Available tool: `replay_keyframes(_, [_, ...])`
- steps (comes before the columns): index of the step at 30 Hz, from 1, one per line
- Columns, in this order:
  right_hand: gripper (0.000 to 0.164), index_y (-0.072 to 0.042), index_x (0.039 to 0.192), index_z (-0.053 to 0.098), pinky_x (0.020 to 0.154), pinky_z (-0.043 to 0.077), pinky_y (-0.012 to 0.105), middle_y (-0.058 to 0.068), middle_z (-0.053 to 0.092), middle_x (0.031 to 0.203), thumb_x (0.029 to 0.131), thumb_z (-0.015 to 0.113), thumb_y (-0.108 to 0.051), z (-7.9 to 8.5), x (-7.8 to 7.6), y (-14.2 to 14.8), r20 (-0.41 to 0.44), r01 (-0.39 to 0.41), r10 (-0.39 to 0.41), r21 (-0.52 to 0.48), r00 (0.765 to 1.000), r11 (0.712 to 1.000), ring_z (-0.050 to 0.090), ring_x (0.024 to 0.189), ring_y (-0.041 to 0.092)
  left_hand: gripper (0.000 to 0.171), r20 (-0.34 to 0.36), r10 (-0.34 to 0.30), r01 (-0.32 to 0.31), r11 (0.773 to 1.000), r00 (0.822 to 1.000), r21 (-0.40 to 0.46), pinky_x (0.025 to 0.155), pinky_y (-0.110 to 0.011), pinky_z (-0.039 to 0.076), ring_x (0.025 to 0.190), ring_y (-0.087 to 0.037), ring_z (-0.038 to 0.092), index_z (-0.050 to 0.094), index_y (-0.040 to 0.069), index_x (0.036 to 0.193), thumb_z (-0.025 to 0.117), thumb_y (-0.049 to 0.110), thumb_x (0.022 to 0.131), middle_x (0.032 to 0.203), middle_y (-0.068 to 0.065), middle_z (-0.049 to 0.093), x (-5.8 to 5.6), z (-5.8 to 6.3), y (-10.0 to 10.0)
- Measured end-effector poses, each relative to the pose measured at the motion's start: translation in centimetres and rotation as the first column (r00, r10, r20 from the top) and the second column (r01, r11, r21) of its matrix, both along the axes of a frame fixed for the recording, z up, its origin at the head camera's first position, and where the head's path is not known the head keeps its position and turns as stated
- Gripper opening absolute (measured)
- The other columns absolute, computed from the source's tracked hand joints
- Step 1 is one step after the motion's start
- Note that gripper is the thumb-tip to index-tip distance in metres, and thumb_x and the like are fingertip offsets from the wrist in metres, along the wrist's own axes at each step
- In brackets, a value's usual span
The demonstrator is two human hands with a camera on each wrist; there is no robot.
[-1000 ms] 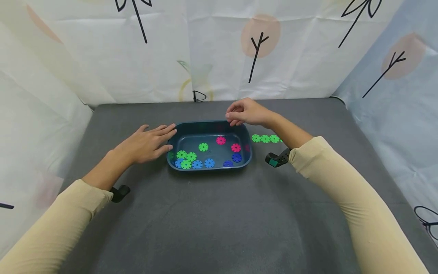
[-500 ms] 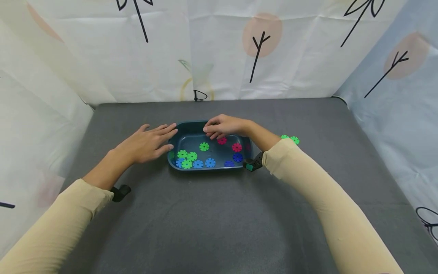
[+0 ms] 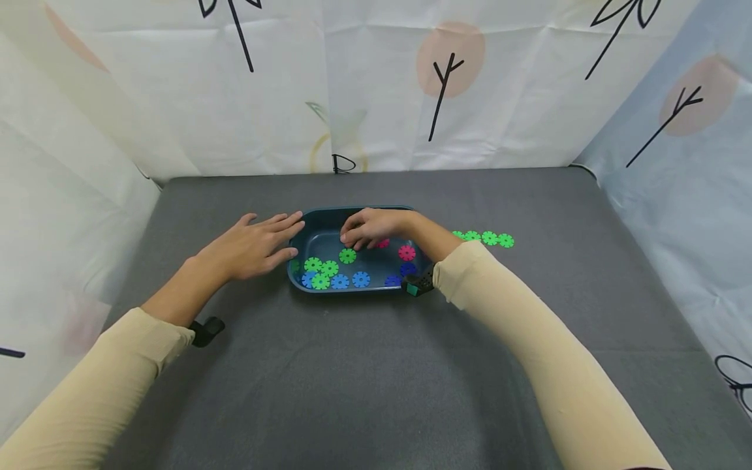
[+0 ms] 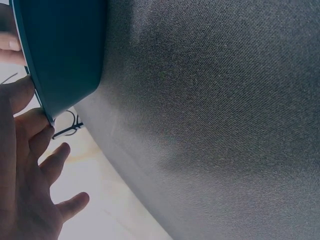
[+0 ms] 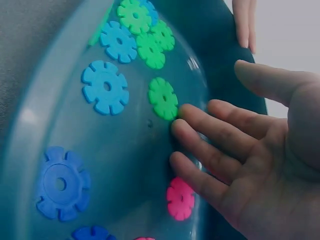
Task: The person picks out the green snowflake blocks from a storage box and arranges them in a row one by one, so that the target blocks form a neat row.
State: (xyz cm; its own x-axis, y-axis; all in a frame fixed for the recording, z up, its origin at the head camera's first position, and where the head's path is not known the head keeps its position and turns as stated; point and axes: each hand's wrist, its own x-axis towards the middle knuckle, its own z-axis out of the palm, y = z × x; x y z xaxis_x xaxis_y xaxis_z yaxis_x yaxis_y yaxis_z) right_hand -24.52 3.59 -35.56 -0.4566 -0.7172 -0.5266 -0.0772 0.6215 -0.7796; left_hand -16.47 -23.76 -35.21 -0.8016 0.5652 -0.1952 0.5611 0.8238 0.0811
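Note:
A dark teal tray (image 3: 352,292) holds several notched plastic discs. My left hand (image 3: 249,250) rests on its left rim with extended fingers; in the left wrist view, fingertips (image 4: 37,122) touch the rim. My right hand (image 3: 376,226) reaches over the far rim into the tray. In the right wrist view its fingers are spread and loosely bent, and a fingertip (image 5: 186,111) touches or nearly touches a lone green disc (image 5: 163,98). A pink disc (image 5: 180,199) lies by the little finger. Between thumb and fingers, the right hand holds nothing visible.
Green and light-blue discs (image 3: 339,281) lie at the tray's near left, pink (image 3: 407,252) and dark-blue ones at its right. On the grey table (image 3: 329,378), a row of green discs (image 3: 489,238) lies right of the tray, partly behind the right arm. Patterned white cloth (image 3: 376,85) stands behind.
My right hand has moved left and down from above the tray's far right corner to the lone green disc, which has shifted slightly. The left hand has stayed on the rim.

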Motion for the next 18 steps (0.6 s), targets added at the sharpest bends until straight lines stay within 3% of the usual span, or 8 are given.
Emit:
replay_keyframes(6, [0.039, -0.002, 0.137, 0.054, 0.099, 0.048, 0.039, 0.012, 0.062, 0.130, 0.105, 0.051, -0.025, -0.1, 0.6, -0.6, -0.061, -0.128, 0.131, 0.049, 0.989, 0.991, 0.059, 0.119, 0.024, 0.063, -0.005, -0.003, 0.003, 1.000, 1.000, 0.000, 0.109, -0.071, 0.021, 0.147, -0.036, 0.029, 0.032, 0.007, 0.156, 0.051, 0.037, 0.104, 0.163, -0.013, 0.024, 0.1, 0.1, -0.1])
replay_keyframes(14, [0.037, -0.003, 0.135, 0.054, 0.100, 0.047, 0.037, 0.010, 0.064, 0.126, 0.106, 0.050, -0.025, -0.1, 1.6, -0.9, -0.035, -0.224, 0.227, 0.068, 0.973, 0.972, 0.061, 0.117, 0.021, 0.062, -0.010, -0.011, 0.011, 1.000, 1.000, 0.017, 0.108, -0.072, 0.022, 0.146, -0.036, 0.030, 0.033, 0.006, 0.156, 0.051, 0.036, 0.104, 0.163, -0.013, 0.025, 0.1, 0.0, -0.1])
replay_keyframes(18, [0.036, -0.003, 0.136, 0.053, 0.101, 0.047, 0.037, 0.012, 0.065, 0.126, 0.106, 0.049, -0.024, 0.0, 1.9, -0.9, -0.011, -0.236, 0.238, 0.074, 0.971, 0.969, 0.063, 0.116, 0.022, 0.062, -0.007, -0.009, 0.009, 1.000, 1.000, 0.017, 0.108, -0.072, 0.021, 0.146, -0.037, 0.030, 0.033, 0.006, 0.155, 0.051, 0.036, 0.104, 0.162, -0.014, 0.025, 0.1, 0.0, -0.1])
